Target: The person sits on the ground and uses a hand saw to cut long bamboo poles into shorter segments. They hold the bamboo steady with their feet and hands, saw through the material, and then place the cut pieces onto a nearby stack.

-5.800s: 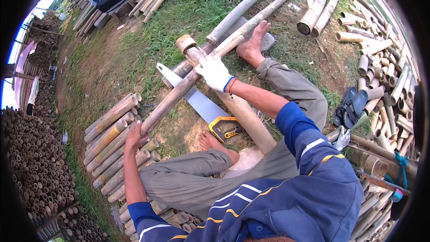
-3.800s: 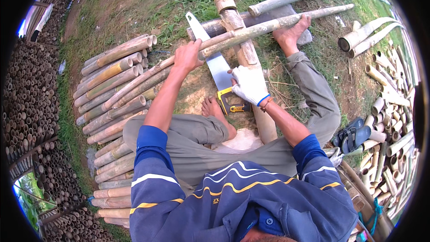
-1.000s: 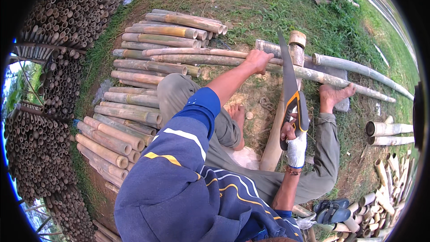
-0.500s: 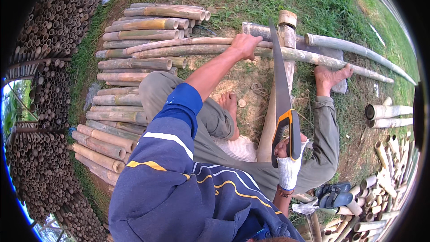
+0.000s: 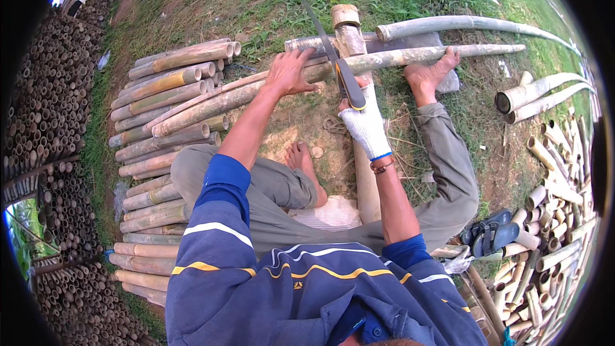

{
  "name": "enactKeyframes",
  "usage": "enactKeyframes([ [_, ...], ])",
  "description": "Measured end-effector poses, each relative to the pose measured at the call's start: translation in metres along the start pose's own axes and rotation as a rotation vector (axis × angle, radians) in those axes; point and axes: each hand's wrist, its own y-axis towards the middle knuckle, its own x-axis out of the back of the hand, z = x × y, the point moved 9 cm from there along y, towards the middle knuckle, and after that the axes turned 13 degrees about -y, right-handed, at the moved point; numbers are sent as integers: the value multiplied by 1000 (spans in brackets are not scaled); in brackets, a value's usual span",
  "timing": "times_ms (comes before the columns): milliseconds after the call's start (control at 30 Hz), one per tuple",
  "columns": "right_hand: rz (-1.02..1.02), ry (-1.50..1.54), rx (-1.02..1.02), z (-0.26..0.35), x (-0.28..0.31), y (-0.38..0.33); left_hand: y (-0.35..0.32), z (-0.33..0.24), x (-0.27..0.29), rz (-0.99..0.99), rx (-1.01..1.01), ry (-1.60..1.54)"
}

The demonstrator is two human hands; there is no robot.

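My left hand (image 5: pixel 288 72) spans a long bamboo pole (image 5: pixel 243 95), its fingers over the far side and its thumb on the near side. In my right hand (image 5: pixel 362 122), which wears a white knitted glove, is the black and orange handle of a handsaw (image 5: pixel 321 35). The blade points away to the far left and passes over the pole, just right of my left hand; whether its teeth touch the bamboo cannot be made out. My right foot (image 5: pixel 428 80) presses on the pole farther right. A bamboo post (image 5: pixel 351 38) stands beside the saw, under the pole.
Cut bamboo lengths (image 5: pixel 150 208) lie stacked along my left. Another long pole (image 5: pixel 448 24) lies at the far right. Sandals (image 5: pixel 492 234) rest beside a heap of offcuts (image 5: pixel 544 263) at the near right. Racks of bamboo (image 5: pixel 54 109) line the left edge.
My right hand has carried the saw forward, so its handle is now close to the pole. The fingers of my left hand have spread wider. The pole's left end has come nearer to me.
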Motion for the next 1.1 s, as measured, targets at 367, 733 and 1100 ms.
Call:
enactKeyframes([
  [367, 120, 68, -159, 0, 9, -44, -1, 14, -26, 335, 237, 38],
  [733, 77, -140, -252, 45, 50, -116, 5, 18, -24, 378, 292, 4],
  [1100, 99, -210, -238, 56, 64, -155, 14, 27, -24, 440, 277, 5],
])
